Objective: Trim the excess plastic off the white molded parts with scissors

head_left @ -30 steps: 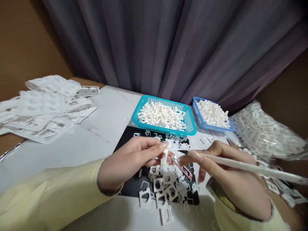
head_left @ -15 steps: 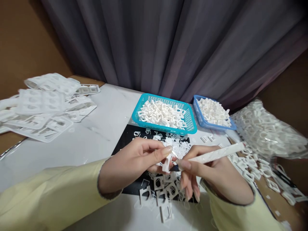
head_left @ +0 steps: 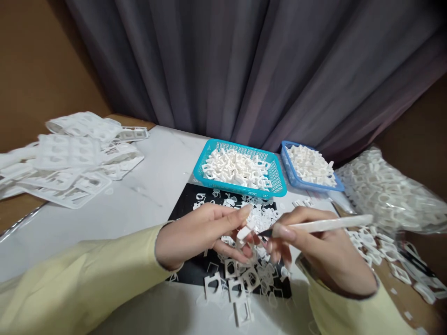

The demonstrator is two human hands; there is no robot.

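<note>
My left hand (head_left: 202, 235) pinches a small white piece (head_left: 245, 231) between thumb and fingers, above a black mat (head_left: 188, 200). My right hand (head_left: 314, 244) is closed around a white-handled tool (head_left: 331, 224), held like a pen. The tool's dark tip points left and is close to the white piece; whether they touch is unclear. Beneath both hands, many white cut-out scraps (head_left: 268, 274) lie scattered over the mat and past its front edge.
Behind the mat stand a teal basket (head_left: 240, 188) and a blue basket (head_left: 314, 186), both full of white pieces. White sheets (head_left: 70, 151) are piled at left. At right are a clear bag (head_left: 394, 190) of white parts and loose white frames (head_left: 400, 273).
The tool has swung to a flatter angle, and its tip has drawn back slightly to the right. My left hand has turned the white piece. The whole view has shifted slightly.
</note>
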